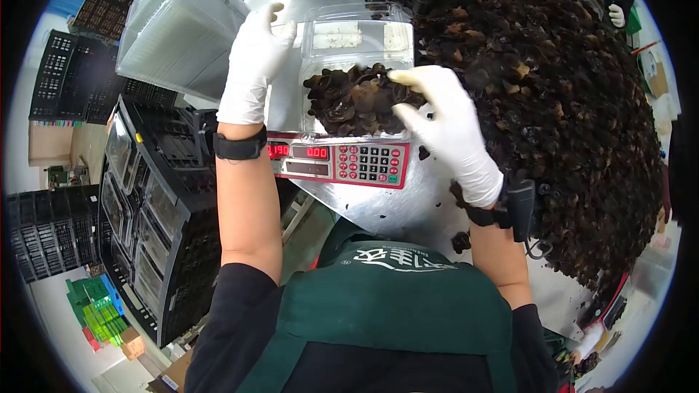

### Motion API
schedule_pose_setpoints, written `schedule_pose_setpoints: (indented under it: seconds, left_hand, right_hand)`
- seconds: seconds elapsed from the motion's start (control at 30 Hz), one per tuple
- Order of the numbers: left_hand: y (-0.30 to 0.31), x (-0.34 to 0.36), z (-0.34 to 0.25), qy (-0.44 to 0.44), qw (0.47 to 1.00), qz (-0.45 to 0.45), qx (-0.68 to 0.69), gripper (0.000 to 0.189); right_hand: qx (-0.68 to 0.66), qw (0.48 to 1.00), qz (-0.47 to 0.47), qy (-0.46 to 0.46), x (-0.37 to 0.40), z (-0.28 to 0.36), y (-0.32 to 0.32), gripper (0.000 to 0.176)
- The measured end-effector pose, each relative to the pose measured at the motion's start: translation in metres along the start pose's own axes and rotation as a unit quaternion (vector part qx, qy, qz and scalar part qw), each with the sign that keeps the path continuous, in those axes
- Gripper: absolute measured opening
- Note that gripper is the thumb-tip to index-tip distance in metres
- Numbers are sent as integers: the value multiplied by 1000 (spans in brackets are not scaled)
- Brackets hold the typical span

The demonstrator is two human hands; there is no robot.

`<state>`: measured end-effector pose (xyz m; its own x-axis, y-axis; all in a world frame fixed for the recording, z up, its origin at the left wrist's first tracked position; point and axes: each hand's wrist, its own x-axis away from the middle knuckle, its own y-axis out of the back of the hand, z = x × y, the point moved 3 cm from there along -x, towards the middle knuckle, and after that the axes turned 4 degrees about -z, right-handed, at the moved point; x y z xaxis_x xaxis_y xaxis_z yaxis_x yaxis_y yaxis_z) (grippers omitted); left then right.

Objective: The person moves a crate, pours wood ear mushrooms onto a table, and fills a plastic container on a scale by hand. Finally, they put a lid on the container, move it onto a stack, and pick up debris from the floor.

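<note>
A clear plastic box (309, 113) with its lid (336, 34) folded back sits on a red and white digital scale (338, 163). Dark brown fungus pieces (349, 100) fill the lower half of the box. My left hand (263, 47), in a white glove, is raised at the left side of the box with its fingers apart and nothing in them. At the box's right side, my gloved right hand (444, 113) has thumb and forefinger spread over the edge of the fungus pieces. The scale's red display reads partly behind my left wrist.
A huge heap of dark fungus (553, 109) covers the right side of the metal table (408, 211). Stacked clear boxes (178, 33) stand at upper left, above black crates (164, 211). Gloved hands of other people (617, 15) show at upper right.
</note>
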<state>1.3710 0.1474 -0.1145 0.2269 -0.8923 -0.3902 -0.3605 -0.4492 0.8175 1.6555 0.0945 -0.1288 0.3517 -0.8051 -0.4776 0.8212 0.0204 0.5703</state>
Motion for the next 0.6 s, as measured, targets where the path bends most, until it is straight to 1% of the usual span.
schedule_pose_setpoints:
  seconds: [0.03,0.1,0.17,0.23,0.3,0.33,0.37,0.4,0.43,0.47,0.5,0.57,0.6]
  left_hand:
    - [-3,2,-6,-3,1000,4,19,40]
    - [-7,7,-17,-14,999,7,42,40]
    - [-8,12,-25,-31,998,6,48,40]
    - [-3,14,-28,-45,997,0,69,38]
    - [2,18,-25,-55,993,-19,99,37]
    - [6,19,-23,-50,993,-28,106,36]
    - [9,20,-23,-44,992,-36,112,36]
    - [13,21,-23,-39,991,-43,119,35]
    - [15,24,-25,-41,990,-51,127,34]
    - [18,27,-28,-44,988,-59,136,33]
    - [20,30,-32,-48,986,-68,145,32]
    - [24,43,-48,-61,985,-39,159,30]
    - [24,50,-56,-68,983,-24,166,29]
  right_hand:
    - [16,999,7,47,-5,9,-7,37]
    - [99,991,31,81,-9,24,-22,42]
    - [121,985,51,111,-11,10,-46,40]
    - [86,993,14,85,-16,5,-46,30]
    - [-72,997,-1,12,-28,2,-38,23]
    - [-146,987,-47,-40,-29,6,-31,19]
    - [-189,979,-25,-78,-31,4,-26,21]
    - [-299,943,-7,-143,-32,-2,-22,23]
    - [-404,891,10,-206,-32,-8,-19,24]
    - [-399,891,-2,-217,-33,-11,-11,26]
    - [-427,877,-28,-220,-31,-14,-3,26]
    - [-568,781,0,-259,-17,-38,7,26]
    - [-637,730,9,-246,-8,-48,9,27]
